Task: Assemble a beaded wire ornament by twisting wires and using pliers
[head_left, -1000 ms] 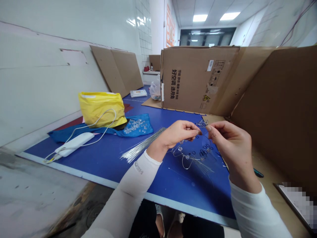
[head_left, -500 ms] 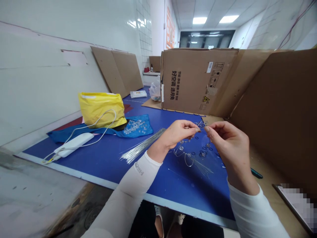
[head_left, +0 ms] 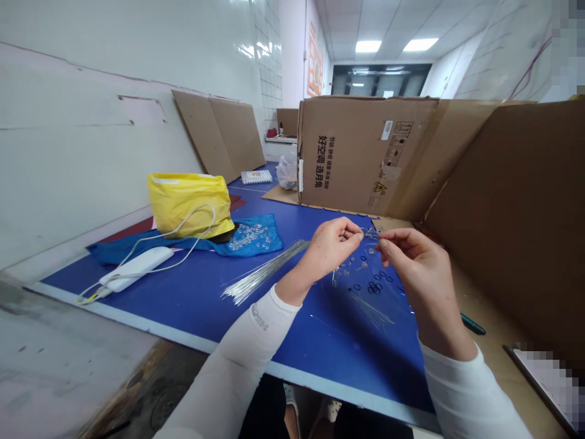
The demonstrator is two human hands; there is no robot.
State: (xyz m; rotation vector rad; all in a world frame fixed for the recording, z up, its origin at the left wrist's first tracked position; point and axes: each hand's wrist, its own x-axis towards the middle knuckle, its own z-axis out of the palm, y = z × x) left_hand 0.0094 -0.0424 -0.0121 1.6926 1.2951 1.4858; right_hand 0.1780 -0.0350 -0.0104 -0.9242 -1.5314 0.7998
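Observation:
My left hand (head_left: 336, 244) is raised over the blue table, thumb and fingers pinched on a thin wire piece with clear beads (head_left: 335, 277) that hangs below it. Just right of it, my right hand (head_left: 418, 262) has its thumb and forefinger pressed together; what lies between them is too small to make out. Small dark rings (head_left: 375, 288) and a few short thin wires (head_left: 372, 311) lie on the table under my hands. A bundle of longer silvery wires (head_left: 265, 271) lies left of my left wrist. Behind my fingertips is a small cluster of wire pieces (head_left: 372, 232).
On the blue table (head_left: 183, 305) at left are a yellow bag (head_left: 189, 204), a blue cloth with clear beads (head_left: 251, 236) and a white device with a cable (head_left: 137, 268). Cardboard (head_left: 365, 152) walls the back and right. A green pen-like object (head_left: 473, 324) lies at right.
The beaded wire loops below my hands have swung and now hang closer together, nearer my left hand. My left hand has shifted slightly up and left; my right fingers have moved slightly down.

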